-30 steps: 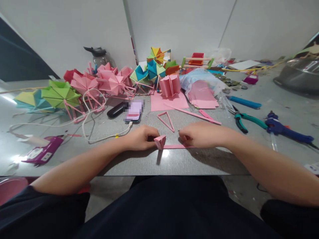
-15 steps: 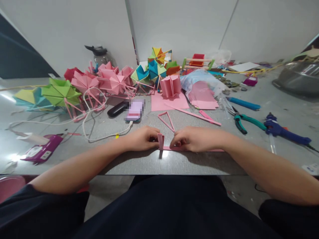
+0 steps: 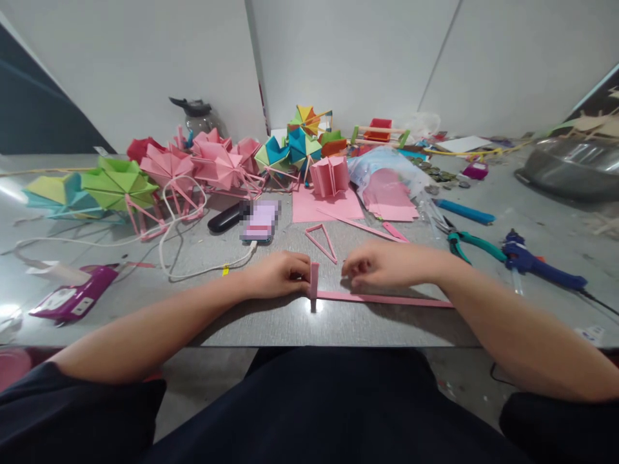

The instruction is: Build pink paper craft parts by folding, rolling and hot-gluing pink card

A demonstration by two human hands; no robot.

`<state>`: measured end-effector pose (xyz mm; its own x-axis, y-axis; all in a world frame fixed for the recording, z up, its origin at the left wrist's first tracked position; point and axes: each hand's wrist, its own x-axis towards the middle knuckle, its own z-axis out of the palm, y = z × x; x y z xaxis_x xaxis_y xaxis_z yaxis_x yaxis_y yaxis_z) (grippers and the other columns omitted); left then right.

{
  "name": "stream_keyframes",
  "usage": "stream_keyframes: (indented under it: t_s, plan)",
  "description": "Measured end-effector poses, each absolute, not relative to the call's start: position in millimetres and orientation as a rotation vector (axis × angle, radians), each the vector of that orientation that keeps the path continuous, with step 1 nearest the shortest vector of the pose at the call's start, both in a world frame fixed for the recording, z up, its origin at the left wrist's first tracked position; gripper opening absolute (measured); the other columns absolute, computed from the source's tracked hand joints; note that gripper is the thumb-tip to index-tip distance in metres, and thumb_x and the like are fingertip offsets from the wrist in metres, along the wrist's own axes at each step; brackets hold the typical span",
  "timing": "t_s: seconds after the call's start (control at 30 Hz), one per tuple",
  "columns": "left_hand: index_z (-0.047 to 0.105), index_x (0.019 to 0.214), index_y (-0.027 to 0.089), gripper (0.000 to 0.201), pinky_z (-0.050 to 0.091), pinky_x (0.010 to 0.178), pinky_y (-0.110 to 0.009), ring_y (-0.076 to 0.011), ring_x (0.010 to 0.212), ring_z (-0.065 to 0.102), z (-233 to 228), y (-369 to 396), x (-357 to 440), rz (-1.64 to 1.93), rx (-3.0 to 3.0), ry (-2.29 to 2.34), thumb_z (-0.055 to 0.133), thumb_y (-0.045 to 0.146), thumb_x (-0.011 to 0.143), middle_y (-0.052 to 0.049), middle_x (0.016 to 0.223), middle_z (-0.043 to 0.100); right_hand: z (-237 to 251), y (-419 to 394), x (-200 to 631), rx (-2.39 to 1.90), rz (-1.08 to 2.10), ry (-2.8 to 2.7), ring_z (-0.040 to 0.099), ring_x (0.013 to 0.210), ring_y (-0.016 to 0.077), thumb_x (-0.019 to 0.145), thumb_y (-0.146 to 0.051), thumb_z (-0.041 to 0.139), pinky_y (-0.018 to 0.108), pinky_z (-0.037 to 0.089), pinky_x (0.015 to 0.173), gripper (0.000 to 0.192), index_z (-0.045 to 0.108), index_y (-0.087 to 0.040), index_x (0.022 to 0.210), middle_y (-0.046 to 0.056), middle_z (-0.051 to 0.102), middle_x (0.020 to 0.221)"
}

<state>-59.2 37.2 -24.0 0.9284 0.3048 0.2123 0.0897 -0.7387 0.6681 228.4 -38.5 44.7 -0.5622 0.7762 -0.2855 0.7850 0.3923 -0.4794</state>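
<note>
My left hand [image 3: 278,274] pinches the upright folded end of a pink paper strip [image 3: 387,299] at the middle of the table. From that end the strip runs flat to the right and passes under my right forearm. My right hand [image 3: 387,263] is just above and behind the strip, apart from the fold. Its fingers are loosely bent, with a gap to the thumb and nothing visible between them. Behind the hands lies a narrow pink paper triangle [image 3: 331,245], bent from a strip.
Several folded paper umbrellas [image 3: 118,183] stand at the back left. A phone [image 3: 261,222] on a white cable lies left of centre. Pink paper sheets [image 3: 302,206] are behind. To the right are pliers [image 3: 483,245], a blue glue gun [image 3: 541,264] and a metal bowl [image 3: 570,171].
My right hand has let go of the strip and lifted slightly up and to the right, uncovering its flat length. The left hand still holds the fold, which now looks narrower.
</note>
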Motion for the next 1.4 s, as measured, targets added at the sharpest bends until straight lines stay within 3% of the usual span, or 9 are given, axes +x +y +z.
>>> stream_keyframes:
  t_s: [0.13, 0.23, 0.5, 0.63, 0.73, 0.83, 1.1, 1.4]
  plan:
    - [0.078, 0.085, 0.018, 0.023, 0.046, 0.073, -0.024, -0.0118, 0.076, 0.064, -24.6, 37.7, -60.1, 0.417, 2.396, 0.265, 0.072, 0.026, 0.106, -0.002, 0.088, 0.069, 33.7, -11.6, 256.3, 1.965, -0.119, 2.492, 0.074, 0.107, 0.0309, 0.103, -0.032, 0.065, 0.036, 0.049, 0.082, 0.026, 0.082, -0.020, 0.118, 0.014, 0.083, 0.121]
    - [0.078, 0.085, 0.019, 0.023, 0.047, 0.074, -0.024, -0.0119, 0.076, 0.063, -26.0, 39.1, -60.5, 0.418, 2.393, 0.272, 0.072, 0.027, 0.106, -0.002, 0.088, 0.070, 19.2, 5.1, 266.0, 2.072, 0.119, 2.362, 0.074, 0.117, 0.0349, 0.105, -0.031, 0.060, 0.038, 0.049, 0.082, 0.031, 0.081, -0.020, 0.125, 0.018, 0.081, 0.129]
    - [0.080, 0.086, 0.019, 0.024, 0.047, 0.073, -0.024, -0.0126, 0.078, 0.065, -27.8, 42.1, -60.0, 0.411, 2.387, 0.256, 0.073, 0.030, 0.106, -0.003, 0.089, 0.070, 30.9, 4.7, 274.3, 2.170, 0.024, 2.288, 0.076, 0.111, 0.0348, 0.098, -0.021, 0.059, 0.039, 0.049, 0.079, 0.042, 0.077, -0.025, 0.136, 0.015, 0.084, 0.126]
    - [0.081, 0.088, 0.019, 0.022, 0.047, 0.073, -0.024, -0.0126, 0.078, 0.066, -26.6, 40.7, -60.2, 0.410, 2.377, 0.245, 0.072, 0.028, 0.106, -0.003, 0.090, 0.071, 68.9, -12.3, 305.7, 2.088, -0.468, 2.411, 0.075, 0.092, 0.0279, 0.094, -0.033, 0.066, 0.036, 0.051, 0.078, 0.025, 0.079, -0.024, 0.114, 0.009, 0.084, 0.107]
    - [0.082, 0.088, 0.019, 0.020, 0.048, 0.072, -0.024, -0.0122, 0.078, 0.067, -24.8, 40.1, -59.8, 0.416, 2.358, 0.235, 0.074, 0.026, 0.105, -0.003, 0.089, 0.071, 86.3, -21.6, 318.8, 1.851, -0.795, 2.373, 0.073, 0.087, 0.0281, 0.086, -0.044, 0.073, 0.037, 0.051, 0.075, 0.025, 0.080, -0.024, 0.098, 0.008, 0.083, 0.097]
    - [0.082, 0.088, 0.019, 0.019, 0.048, 0.073, -0.024, -0.0123, 0.078, 0.067, -23.4, 40.3, -59.8, 0.423, 2.346, 0.244, 0.075, 0.027, 0.104, -0.003, 0.088, 0.071, 82.7, -23.8, 308.4, 1.670, -0.930, 2.328, 0.074, 0.088, 0.0278, 0.082, -0.042, 0.073, 0.036, 0.051, 0.076, 0.023, 0.080, -0.023, 0.093, 0.007, 0.083, 0.094]
    - [0.084, 0.090, 0.021, 0.020, 0.050, 0.074, -0.025, -0.0137, 0.080, 0.069, -21.5, 39.1, -61.3, 0.403, 2.366, 0.317, 0.076, 0.032, 0.105, -0.003, 0.090, 0.073, 55.0, -19.5, 276.0, 1.582, -0.880, 2.256, 0.073, 0.077, 0.0236, 0.078, -0.025, 0.069, 0.034, 0.047, 0.066, 0.013, 0.079, -0.023, 0.087, 0.005, 0.082, 0.086]
    - [0.086, 0.092, 0.022, 0.016, 0.050, 0.075, -0.026, -0.0141, 0.081, 0.069, -19.9, 38.0, -59.7, 0.409, 2.363, 0.289, 0.077, 0.029, 0.104, -0.003, 0.089, 0.073, 50.6, -29.7, 255.1, 1.673, -0.512, 2.283, 0.062, 0.071, 0.0212, 0.090, -0.031, 0.073, 0.035, 0.034, 0.063, 0.009, 0.072, -0.024, 0.084, 0.005, 0.077, 0.085]
